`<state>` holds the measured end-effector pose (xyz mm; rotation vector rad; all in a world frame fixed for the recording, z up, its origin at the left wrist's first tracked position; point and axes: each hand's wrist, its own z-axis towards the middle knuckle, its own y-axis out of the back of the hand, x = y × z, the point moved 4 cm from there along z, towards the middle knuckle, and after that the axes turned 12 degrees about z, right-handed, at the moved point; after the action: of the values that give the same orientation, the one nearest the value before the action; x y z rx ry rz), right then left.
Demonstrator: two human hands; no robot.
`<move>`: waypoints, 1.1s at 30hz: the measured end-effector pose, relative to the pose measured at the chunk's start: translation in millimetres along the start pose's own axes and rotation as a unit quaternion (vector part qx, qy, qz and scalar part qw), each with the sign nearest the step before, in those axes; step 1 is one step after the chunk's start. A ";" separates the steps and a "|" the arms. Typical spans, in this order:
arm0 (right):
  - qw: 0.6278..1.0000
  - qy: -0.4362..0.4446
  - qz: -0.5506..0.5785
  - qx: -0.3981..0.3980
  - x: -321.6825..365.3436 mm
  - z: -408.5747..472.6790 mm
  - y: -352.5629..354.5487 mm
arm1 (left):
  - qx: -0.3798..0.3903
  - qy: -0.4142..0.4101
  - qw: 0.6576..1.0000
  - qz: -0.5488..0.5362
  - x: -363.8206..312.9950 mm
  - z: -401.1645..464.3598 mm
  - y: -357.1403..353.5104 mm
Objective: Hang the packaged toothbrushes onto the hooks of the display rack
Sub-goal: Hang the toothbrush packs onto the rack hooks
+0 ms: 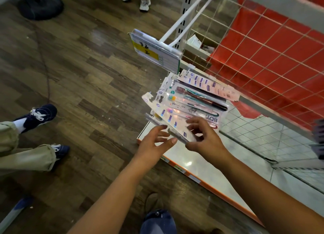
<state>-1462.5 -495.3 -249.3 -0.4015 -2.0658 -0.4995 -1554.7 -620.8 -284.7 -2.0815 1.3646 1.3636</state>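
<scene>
- Nearest, both forearms reach in from the bottom edge toward the rack, so that the hands meet at the lower end of the hanging packs.
- The right hand curls its fingers and thumb round the near end of the front toothbrush pack, apparently to steady it and keep its card from swinging.
- The left hand has its fingers spread and only slightly bent, with thumb and fingertips at the pack's left edge. It looks to be guiding, not clasping, though I cannot tell whether it actually touches.
- The front pack slants up and to the left, with its torn-looking punched header at the far-left end, clear of the packs behind. I judge it is being lined up for a hook.
- Just beyond, the other toothbrush packs lie fanned over one another, their headers gathered toward the lower hook, whose holder is just visible; they seem to hang from it already.
- Below them the white shelf, with its orange front edge, would catch a dropped pack.
- Farther up, a long white hook juts out from the wire grid, bare along its length, with a yellow price tag at its tip.
- A red backing shows behind the grid.
</scene>
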 end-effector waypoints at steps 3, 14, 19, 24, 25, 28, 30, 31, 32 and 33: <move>0.988 -0.026 0.120 0.093 7.2 -1.1 -13.7 | 0.013 0.001 0.991 -0.131 -6.7 -2.5 -0.3; 0.969 -0.060 0.216 0.104 3.9 9.2 -31.6 | -0.012 -0.004 0.945 -0.326 -1.3 0.1 7.0; 0.997 0.047 -0.020 -0.066 -1.8 25.0 -6.2 | -0.064 0.051 0.934 -0.349 12.1 0.9 11.1; 0.944 0.096 -0.276 -0.153 -15.3 62.0 20.7 | -0.074 0.087 0.937 -0.332 20.7 1.2 14.9; 0.934 0.082 -0.319 -0.141 -20.5 68.3 22.0 | -0.072 0.090 0.936 -0.332 22.0 1.3 15.2; 0.898 0.055 -0.419 -0.118 -34.1 76.7 22.8 | -0.071 0.088 0.936 -0.334 26.5 2.8 18.1; 0.886 0.063 -0.445 -0.112 -40.2 77.6 21.4 | -0.075 0.083 0.937 -0.331 29.1 4.0 20.2; 0.887 0.071 -0.442 -0.117 -41.4 77.3 21.7 | -0.076 0.082 0.938 -0.327 30.2 4.6 20.6; 0.889 0.079 -0.435 -0.122 -40.9 76.8 22.4 | -0.077 0.080 0.939 -0.325 31.3 5.3 20.5; 0.888 0.088 -0.433 -0.125 -39.4 76.5 22.9 | -0.077 0.080 0.940 -0.324 32.4 6.2 20.2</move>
<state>-1487.5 -440.8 -315.2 0.4558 -1.9210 -1.2864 -1571.8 -644.5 -310.1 -2.4712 0.5232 1.0497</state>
